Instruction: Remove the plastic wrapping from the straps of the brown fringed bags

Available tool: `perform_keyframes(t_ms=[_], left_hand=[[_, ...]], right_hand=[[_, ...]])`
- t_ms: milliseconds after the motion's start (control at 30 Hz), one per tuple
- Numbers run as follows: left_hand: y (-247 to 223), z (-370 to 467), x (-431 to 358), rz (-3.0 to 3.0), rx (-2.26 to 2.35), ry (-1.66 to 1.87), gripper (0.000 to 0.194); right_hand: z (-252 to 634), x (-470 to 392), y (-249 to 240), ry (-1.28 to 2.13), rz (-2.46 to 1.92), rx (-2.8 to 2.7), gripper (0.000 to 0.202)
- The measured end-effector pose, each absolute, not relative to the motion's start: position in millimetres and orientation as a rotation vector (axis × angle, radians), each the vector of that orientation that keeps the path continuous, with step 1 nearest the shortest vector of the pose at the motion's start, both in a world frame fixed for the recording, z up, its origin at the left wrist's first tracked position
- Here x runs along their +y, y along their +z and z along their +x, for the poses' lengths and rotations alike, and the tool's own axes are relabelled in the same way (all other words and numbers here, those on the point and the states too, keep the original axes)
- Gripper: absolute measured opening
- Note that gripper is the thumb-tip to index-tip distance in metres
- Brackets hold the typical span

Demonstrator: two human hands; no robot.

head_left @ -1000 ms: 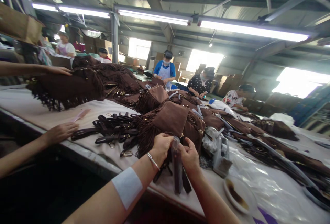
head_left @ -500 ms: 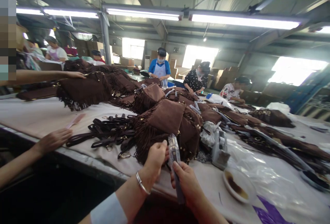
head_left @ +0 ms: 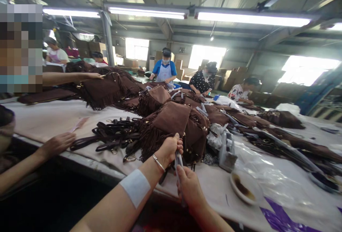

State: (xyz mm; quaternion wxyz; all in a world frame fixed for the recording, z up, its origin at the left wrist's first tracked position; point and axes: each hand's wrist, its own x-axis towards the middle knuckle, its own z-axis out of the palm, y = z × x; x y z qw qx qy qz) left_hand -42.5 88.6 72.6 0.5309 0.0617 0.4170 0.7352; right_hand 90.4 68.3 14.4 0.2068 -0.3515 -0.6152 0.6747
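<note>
A narrow strap in clear plastic wrap [head_left: 179, 161] stands upright between my hands, in front of a brown fringed bag [head_left: 171, 120]. My left hand [head_left: 169, 149], with a silver bangle at the wrist, is closed round its top end. Lower down, my right hand [head_left: 188, 185] pinches the same strap between thumb and fingers. Part of the strap is hidden by the fingers. Left of the bag lies a heap of dark straps with metal clips [head_left: 114, 136].
A tape dispenser [head_left: 227, 152], a dish of brown liquid [head_left: 243, 188] and clear plastic sheeting [head_left: 278, 178] lie at right. A co-worker's hand [head_left: 60, 142] rests on the table at left; another arm reaches to a fringed bag [head_left: 103, 89]. More people work behind.
My left hand has moved up and right and closed round the strap's top end. The co-worker's fringed bag at left has shifted right.
</note>
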Motion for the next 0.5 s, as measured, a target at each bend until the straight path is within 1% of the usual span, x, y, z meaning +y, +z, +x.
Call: perform_keyframes(t_ms=[133,233,367,500], left_hand=[[75,-45,91,0.081,1.038,1.715,0.044],[77,-47,91,0.054,1.071,1.696,0.052],[78,-44,93,0.063,1.138,1.698,0.053],[72,-40,94,0.079,1.148,1.674,0.052]], right_hand=[[97,62,7,1.907,-0.914,-1.724,0.061],[107,56,1,1.908,-0.818,-1.796,0.055],[120,46,0,1.931,-0.876,-1.844,0.048],[135,37,1,2.047,-0.942,-1.847,0.052]])
